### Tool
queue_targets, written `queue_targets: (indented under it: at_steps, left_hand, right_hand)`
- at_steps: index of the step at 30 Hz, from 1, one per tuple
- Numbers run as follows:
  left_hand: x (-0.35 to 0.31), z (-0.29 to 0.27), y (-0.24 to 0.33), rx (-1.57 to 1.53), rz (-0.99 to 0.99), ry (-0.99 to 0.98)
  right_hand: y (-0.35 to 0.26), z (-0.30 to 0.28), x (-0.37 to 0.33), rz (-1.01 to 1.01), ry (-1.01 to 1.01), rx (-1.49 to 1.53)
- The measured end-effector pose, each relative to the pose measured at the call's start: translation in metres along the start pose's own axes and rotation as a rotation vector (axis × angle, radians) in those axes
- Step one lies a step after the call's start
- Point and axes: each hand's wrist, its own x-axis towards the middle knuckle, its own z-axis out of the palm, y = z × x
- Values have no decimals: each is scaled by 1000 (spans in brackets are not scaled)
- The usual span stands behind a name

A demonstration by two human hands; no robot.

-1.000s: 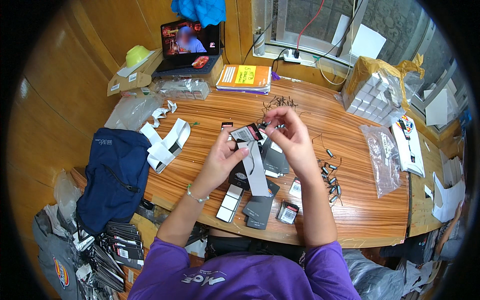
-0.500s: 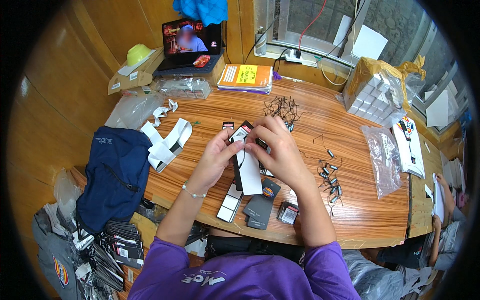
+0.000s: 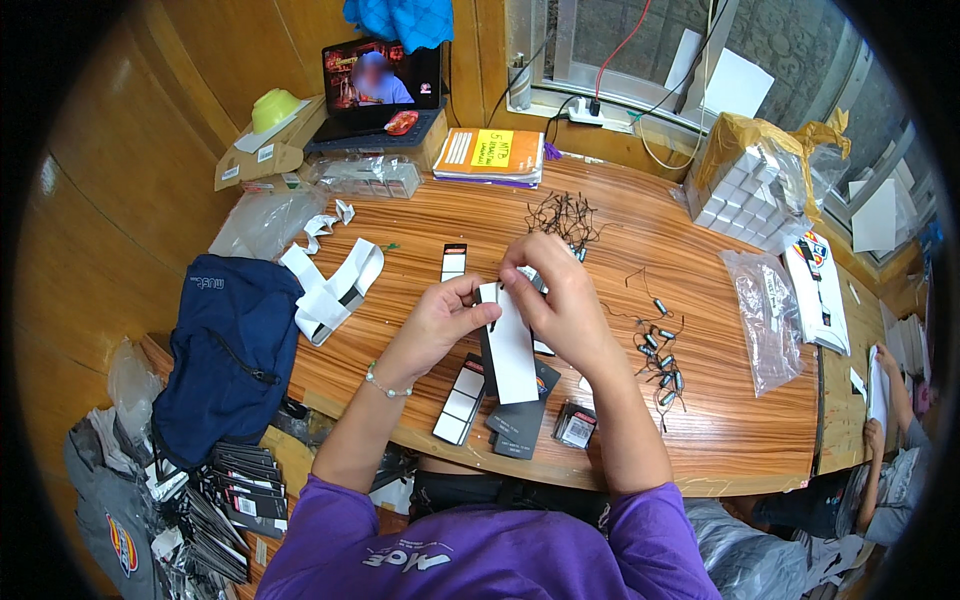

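Observation:
In front of my chest, my left hand (image 3: 437, 325) is closed on a long white hang tag (image 3: 514, 362) with a black tag (image 3: 488, 364) behind it, gripping their left edge between thumb and fingers. My right hand (image 3: 562, 298) pinches at the tags' top end, where a bit of black string shows; its fingertips partly hide it. Beneath the held tags lie dark grey tags (image 3: 519, 430), with a black card with white panels (image 3: 460, 405) to their left and a small stack of black tags (image 3: 577, 427) to their right. Another black-and-white tag (image 3: 453, 262) lies beyond my left hand.
A tangle of black strings (image 3: 562, 218) lies farther back, several loose strings with small fasteners (image 3: 662, 365) at right. Around the table are a clear plastic bag (image 3: 765, 325), a box of white pieces (image 3: 750, 195), notebooks (image 3: 490, 155), a laptop (image 3: 380, 100) and a navy bag (image 3: 225, 350). Another person's hands (image 3: 876, 430) are at far right.
The held tags have shifted slightly right and toward me, their white face turned more squarely up. My left hand has moved off the tag at the back, leaving more of it visible.

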Motion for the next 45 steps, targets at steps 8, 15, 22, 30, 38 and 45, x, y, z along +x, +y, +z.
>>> queue_targets:
  at_steps: [8,15,22,30,38,45]
  left_hand:
    - [1,5,4,-54,16,-19]
    - [6,-6,-6,60,-16,-34]
    - [4,5,3,59,-57,-101]
    - [3,1,-4,-17,-88,-241]
    - [2,-4,-10,-12,-13,-310]
    - [-1,3,-6,-174,-16,-333]
  right_hand:
    - [20,-4,1,401,239,1009]
    - [36,-18,-1,453,252,1474]
    - [42,-39,-3,325,355,1494]
    - [40,-49,-4,297,391,1450]
    - [36,-46,-3,281,346,1460]
    - [34,-49,-2,303,429,1355]
